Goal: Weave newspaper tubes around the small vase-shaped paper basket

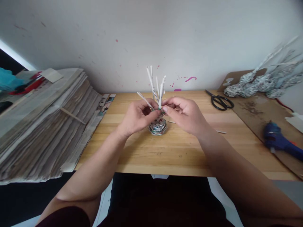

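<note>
A small round vase (157, 126) woven from rolled newspaper stands upright on the wooden table (153, 154). Several white paper tubes (151, 78) rise from its narrow neck, one leaning out to the left. My left hand (139, 117) closes on the neck from the left, thumb in front. From the right, my right hand (183, 114) pinches a paper tube at the same neck, thumb against forefinger. Both sets of fingertips nearly meet there and hide most of the neck.
A tall stack of newspapers (52, 126) fills the left side. Black scissors (220, 101) lie at the back right. Beyond them are more woven paper pieces (252, 83) and a blue glue gun (281, 140) on a brown board (251, 119). A short paper tube piece (221, 132) lies beside my right forearm.
</note>
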A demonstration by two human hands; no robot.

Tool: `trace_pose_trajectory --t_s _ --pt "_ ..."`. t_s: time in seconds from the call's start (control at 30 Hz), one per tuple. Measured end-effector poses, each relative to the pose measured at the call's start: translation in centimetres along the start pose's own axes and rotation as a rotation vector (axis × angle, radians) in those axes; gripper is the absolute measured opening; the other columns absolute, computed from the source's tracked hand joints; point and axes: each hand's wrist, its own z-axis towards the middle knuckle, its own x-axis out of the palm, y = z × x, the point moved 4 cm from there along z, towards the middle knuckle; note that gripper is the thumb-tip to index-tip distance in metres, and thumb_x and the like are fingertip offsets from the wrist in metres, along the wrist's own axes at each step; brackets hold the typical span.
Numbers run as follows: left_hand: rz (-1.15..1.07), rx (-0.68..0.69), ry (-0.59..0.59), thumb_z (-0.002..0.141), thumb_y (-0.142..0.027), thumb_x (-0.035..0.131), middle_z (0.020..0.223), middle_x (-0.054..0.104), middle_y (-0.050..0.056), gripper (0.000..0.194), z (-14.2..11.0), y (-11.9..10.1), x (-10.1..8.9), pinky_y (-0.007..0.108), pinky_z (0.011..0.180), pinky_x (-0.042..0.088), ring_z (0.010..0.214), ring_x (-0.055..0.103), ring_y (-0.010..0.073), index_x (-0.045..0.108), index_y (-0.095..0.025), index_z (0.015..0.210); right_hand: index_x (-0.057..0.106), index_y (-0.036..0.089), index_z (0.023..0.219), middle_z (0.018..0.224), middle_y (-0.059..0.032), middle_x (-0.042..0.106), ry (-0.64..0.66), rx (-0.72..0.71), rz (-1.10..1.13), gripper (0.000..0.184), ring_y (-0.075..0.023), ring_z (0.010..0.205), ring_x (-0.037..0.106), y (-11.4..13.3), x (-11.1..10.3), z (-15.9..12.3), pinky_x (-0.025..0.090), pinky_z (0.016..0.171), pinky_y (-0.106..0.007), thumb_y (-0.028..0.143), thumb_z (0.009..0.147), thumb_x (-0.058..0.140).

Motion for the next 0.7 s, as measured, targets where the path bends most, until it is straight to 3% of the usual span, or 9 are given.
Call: trace_pose_trajectory --t_s 0.2,0.37,0.5,0.7 --pt "-0.098 -0.005 0.134 0.085 -0.031 0.076 0.076 0.072 0.005 0.017 0.2 1.1 -0.2 0.026 0.06 0.049 0.066 0.062 0.014 0.072 -0.015 0.088 0.078 0.015 0.096 0.079 -0.0024 0.072 0.056 0.067 -0.11 0.015 -0.0144 0.072 0.065 0.5 -0.4 0.0 0.053 0.068 -0.029 0.022 0.084 0.073" --pt "-0.184 -0.056 0.142 0.082 -0.032 0.08 0.068 0.066 0.001 0.019 0.4 1.2 -0.1 0.026 0.056 0.048 0.059 0.058 0.0123 0.071 -0.016 0.085 0.077 0.016 0.093 0.071 -0.001 0.07 0.159 0.127 -0.068 0.012 -0.0146 0.067 0.066 0.1 -0.3 0.1 0.051 0.064 -0.029 0.021 0.086 0.069" --pt "-0.111 -0.086 0.126 0.081 -0.034 0.082 0.066 0.066 0.001 0.02 0.2 1.0 0.2 0.025 0.054 0.046 0.059 0.058 0.0127 0.07 -0.017 0.085 0.072 0.018 0.086 0.07 -0.0014 0.071 0.163 0.155 -0.028 0.003 -0.0154 0.067 0.068 -0.5 0.0 0.2 0.053 0.061 -0.028 0.019 0.083 0.072" --pt "-0.063 -0.044 0.1 0.078 -0.042 0.089 0.069 0.07 0.002 0.029 0.2 0.8 0.0 0.027 0.055 0.05 0.067 0.067 0.0166 0.071 -0.02 0.082 0.063 0.019 0.082 0.066 0.0022 0.069 0.135 0.23 0.17 0.015 -0.0125 0.063 0.07 -1.2 0.4 0.4 0.056 0.058 -0.023 0.021 0.081 0.078"
